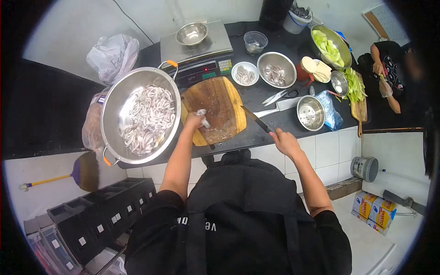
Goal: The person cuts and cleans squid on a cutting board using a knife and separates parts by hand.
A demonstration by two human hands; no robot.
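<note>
My left hand [194,121] is closed on a small pale piece of seafood [204,120] at the left part of the wooden cutting board [224,107]. The knife [256,119] is in my right hand [285,141], its blade pointing up and left with the tip by the board's right edge. Left of the board stands a large steel colander [107,110] with orange handles, holding many pale, tentacle-like strips [153,114]. Behind the board are a small white bowl [245,83] and a steel bowl [291,68], both with pale pieces inside.
A digital scale [197,52] carries a small steel bowl [191,34]. Scissors [280,95], another knife [279,106] and a steel bowl [311,104] lie to the right. Beyond are bowls of vegetables [327,46], and a co-worker [389,68] stands at far right.
</note>
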